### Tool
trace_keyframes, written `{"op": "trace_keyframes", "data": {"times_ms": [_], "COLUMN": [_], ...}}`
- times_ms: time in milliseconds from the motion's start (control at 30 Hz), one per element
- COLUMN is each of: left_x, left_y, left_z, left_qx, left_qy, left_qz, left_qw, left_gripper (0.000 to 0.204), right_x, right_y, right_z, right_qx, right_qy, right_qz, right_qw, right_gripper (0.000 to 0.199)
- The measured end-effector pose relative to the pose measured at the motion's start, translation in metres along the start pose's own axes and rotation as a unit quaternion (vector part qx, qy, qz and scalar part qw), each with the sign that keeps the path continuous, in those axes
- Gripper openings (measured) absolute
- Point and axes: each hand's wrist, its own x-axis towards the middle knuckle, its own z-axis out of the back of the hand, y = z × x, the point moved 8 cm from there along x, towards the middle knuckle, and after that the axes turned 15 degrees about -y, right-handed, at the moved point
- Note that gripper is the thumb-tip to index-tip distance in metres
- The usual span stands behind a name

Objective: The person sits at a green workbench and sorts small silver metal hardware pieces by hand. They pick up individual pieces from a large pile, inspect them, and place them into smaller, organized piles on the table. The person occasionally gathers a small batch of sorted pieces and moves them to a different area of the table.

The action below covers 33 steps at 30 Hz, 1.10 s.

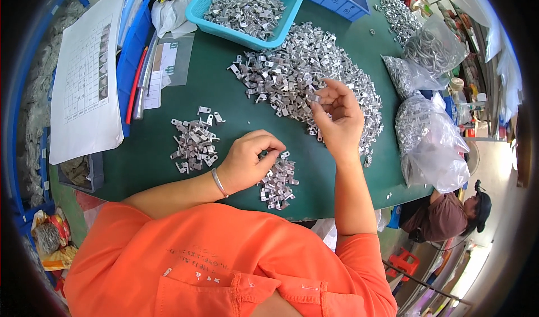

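My right hand point(343, 119) is over the near edge of a large heap of small metal brackets point(314, 58). Its thumb and fingers pinch one small metal bracket point(315, 98). My left hand point(247, 162), with a bangle on its wrist, rests just left of a small pile of brackets point(278, 186) close to my body. Its thumb and index finger are pressed together at the top of that pile; whatever is between them is too small to make out. Another small pile of brackets point(193, 143) lies further left on the green table point(216, 106).
A turquoise basket point(193, 14) of brackets stands beyond the heap, with a blue bin point(339, 0) beside it. Papers point(84, 87), a blue file holder point(132, 64) and a red pen point(136, 84) are left. Filled plastic bags point(429, 148) line the right edge; a person point(443, 216) is beyond.
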Motion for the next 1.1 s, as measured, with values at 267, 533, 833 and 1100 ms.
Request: {"op": "trace_keyframes", "data": {"times_ms": [267, 533, 833, 1100], "left_x": [0.001, 0.000, 0.003, 0.002], "left_y": [-0.001, 0.001, -0.003, 0.004], "left_z": [0.000, -0.001, 0.004, 0.005], "left_qx": [-0.001, -0.009, -0.011, -0.024], "left_qy": [0.001, -0.006, -0.022, -0.024], "left_qz": [0.005, -0.020, -0.034, 0.001], "left_qw": [1.000, 1.000, 0.999, 0.999], "left_gripper": [0.011, 0.011, 0.011, 0.019], "right_x": [-0.006, 0.019, 0.048, 0.010], "right_y": [-0.001, 0.002, 0.027, 0.023], "right_z": [0.000, -0.027, -0.069, -0.063], "right_qx": [0.194, 0.038, -0.222, -0.280], "right_qy": [0.007, 0.105, 0.155, 0.062], "right_qz": [-0.095, -0.192, 0.165, 0.327], "right_qw": [0.976, 0.975, 0.948, 0.901], "right_gripper": [0.040, 0.013, 0.011, 0.028]}}
